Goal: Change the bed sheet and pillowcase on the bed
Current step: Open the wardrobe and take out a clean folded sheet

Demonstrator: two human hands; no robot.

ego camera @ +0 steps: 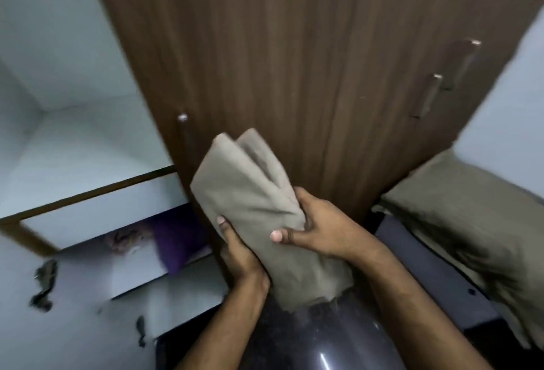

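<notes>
A person stands at a dark wooden wardrobe [294, 60], holding a folded beige-grey cloth [250, 193] upright in front of its closed doors; whether it is sheet or pillowcase cannot be told. The left hand [238, 255] cups the bundle from below at its left edge, thumb on the cloth, while the right hand [318, 228] takes a firm grip on its right side, thumb across the front and fingers curled behind. To the left, white shelves [97, 193] stand open with a purple item [179, 240] inside; at the right lies bedding [471, 222] in a similar beige-grey.
</notes>
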